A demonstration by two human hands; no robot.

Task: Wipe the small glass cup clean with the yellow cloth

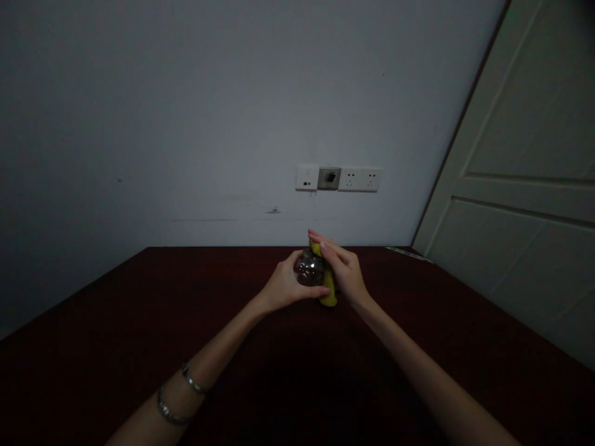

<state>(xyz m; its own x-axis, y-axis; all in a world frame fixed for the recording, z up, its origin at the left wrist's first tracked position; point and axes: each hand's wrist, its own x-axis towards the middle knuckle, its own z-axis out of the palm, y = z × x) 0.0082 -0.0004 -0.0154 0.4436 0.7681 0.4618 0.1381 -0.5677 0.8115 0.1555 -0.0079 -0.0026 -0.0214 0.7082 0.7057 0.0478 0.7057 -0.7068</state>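
Observation:
My left hand (289, 285) is wrapped round a shiny, rounded, see-through glass vessel (309, 268), its thumb along the near side. A yellow cloth (329, 296) hangs down on the vessel's right side, part of it bunched at the top. My right hand (343, 267) presses the cloth to the upper right of the vessel, fingers bent over it. Both hands are close together above the far part of the dark red table (209, 347). The dim light hides the vessel's exact kind and what is inside it.
A pale wall (209, 111) rises behind the table, with a row of socket plates (360, 179) and scuff marks. On the right stands a light panelled door (525, 186). A thin flat strip (409, 254) lies at the table's far right corner.

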